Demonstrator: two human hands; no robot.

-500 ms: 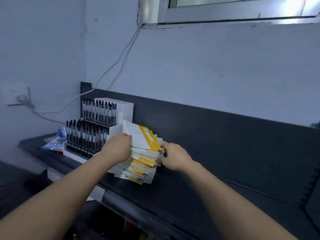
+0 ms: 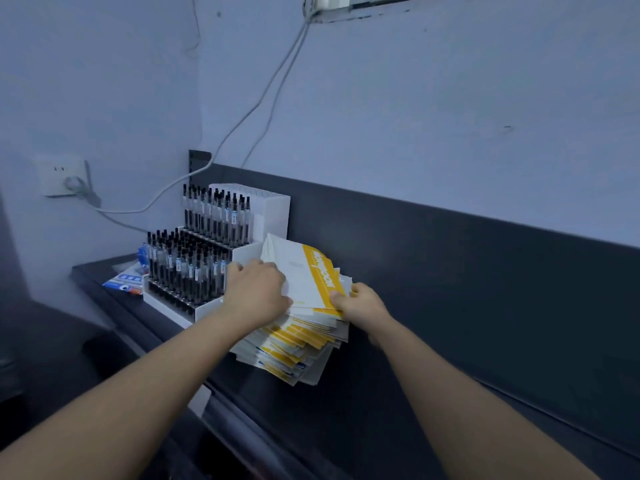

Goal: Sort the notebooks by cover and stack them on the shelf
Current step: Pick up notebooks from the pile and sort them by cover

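On the dark flat shelf [image 2: 450, 341], just right of the white tiered rack of black pens [image 2: 270, 209] and touching it: a messy stack of white-and-yellow paper notebooks [image 2: 294, 348]. The top white notebook with a yellow spine band [image 2: 304, 271] is tilted up toward the rack. Left hand [image 2: 254, 292] has its fingers curled on the rack-side edge, and right hand [image 2: 363, 303] pinches the yellow band on the far side. A blue-and-white packet [image 2: 124, 282] lies left of the rack.

Right hand [image 2: 360, 303] now pinches top notebook's [image 2: 294, 268] yellow edge
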